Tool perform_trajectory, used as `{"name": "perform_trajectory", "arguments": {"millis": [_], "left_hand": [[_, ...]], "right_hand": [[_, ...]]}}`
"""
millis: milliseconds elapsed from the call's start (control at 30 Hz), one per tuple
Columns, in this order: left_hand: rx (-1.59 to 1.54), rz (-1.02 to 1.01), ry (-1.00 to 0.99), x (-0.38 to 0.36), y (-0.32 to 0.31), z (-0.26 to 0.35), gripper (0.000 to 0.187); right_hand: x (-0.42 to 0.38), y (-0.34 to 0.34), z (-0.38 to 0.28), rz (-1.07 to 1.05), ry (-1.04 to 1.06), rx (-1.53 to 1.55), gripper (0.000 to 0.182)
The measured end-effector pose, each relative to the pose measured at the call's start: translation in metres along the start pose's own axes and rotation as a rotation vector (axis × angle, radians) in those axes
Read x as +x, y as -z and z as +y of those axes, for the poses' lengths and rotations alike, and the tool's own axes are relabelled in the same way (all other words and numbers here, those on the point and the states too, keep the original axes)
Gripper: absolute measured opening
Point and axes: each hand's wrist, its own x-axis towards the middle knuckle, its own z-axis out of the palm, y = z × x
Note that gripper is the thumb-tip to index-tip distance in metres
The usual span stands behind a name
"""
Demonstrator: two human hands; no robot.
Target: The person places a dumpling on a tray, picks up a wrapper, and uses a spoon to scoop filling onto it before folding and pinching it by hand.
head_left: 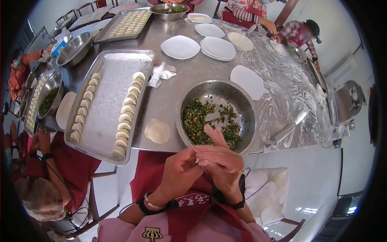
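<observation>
My left hand point(179, 169) and my right hand point(221, 161) meet in front of my apron, fingers pinched together around a dumpling point(198, 160). Only a sliver of its pale dough shows; the fingers hide the rest. Just beyond them stands a steel bowl point(246, 111) with chopped green and yellow filling point(196, 117). A small stack of round dough wrappers point(158, 131) lies on the table left of the bowl. Further left, a metal tray point(109, 88) bears a right row of dumplings point(128, 109) and a left row point(85, 103).
White plates point(180, 47) stand beyond the bowl, near a crumpled cloth point(162, 74). A floury rolling pin or scraper point(288, 129) lies at right. Another dumpling tray point(127, 24) is at the back. A co-worker's hands point(41, 139) are close at left; other people work around the table.
</observation>
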Motion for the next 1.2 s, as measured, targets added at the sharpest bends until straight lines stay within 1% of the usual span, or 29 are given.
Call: {"name": "perform_trajectory", "arguments": {"millis": [33,133,233,333,433,533,633,733,833,933,1033,1133,1200], "left_hand": [[-0.034,0.027,0.006,0.001,0.0,-0.002,0.047],[-0.109,0.052,-0.027,0.003,-0.003,0.003,0.049],[-0.118,0.056,-0.026,0.002,-0.005,0.001,0.054],[-0.142,0.012,-0.043,0.002,-0.009,0.003,0.052],[-0.364,-0.055,0.087,0.002,-0.002,0.008,0.047],[-0.681,-0.016,0.158,0.005,0.002,0.012,0.044],[-0.681,-0.017,0.191,0.007,0.004,0.009,0.043],[-0.62,0.024,0.181,0.003,-0.004,0.006,0.042],[-0.624,-0.03,0.184,0.002,-0.002,0.0,0.043],[-0.535,-0.017,0.2,0.005,0.0,0.01,0.045],[-0.607,-0.048,0.136,0.007,0.002,0.01,0.046],[-0.656,-0.046,0.124,0.006,0.002,0.006,0.046],[-0.626,-0.035,0.133,0.005,0.001,0.003,0.046]], "right_hand": [[0.002,-0.001,-0.004,-0.01,-0.025,-0.02,0.026],[0.005,-0.019,-0.023,0.246,-0.197,0.134,0.028],[0.001,-0.014,-0.015,0.171,-0.121,0.031,0.036],[-0.006,-0.003,0.008,0.02,0.093,-0.123,0.045],[0.002,0.002,0.006,-0.057,0.084,-0.201,0.045],[0.012,-0.011,-0.013,0.108,-0.057,-0.082,0.033],[0.01,-0.015,-0.013,0.127,-0.069,-0.151,0.038],[0.001,-0.003,0.005,-0.019,0.057,-0.237,0.059],[0.005,0.005,0.006,-0.099,0.083,-0.303,0.061],[0.015,-0.003,-0.004,-0.017,0.036,-0.234,0.043],[0.013,-0.009,-0.008,0.07,-0.031,-0.219,0.041],[0.008,-0.001,0.004,0.004,0.038,-0.255,0.049],[0.009,0.001,0.004,-0.033,0.027,-0.274,0.048]]}}
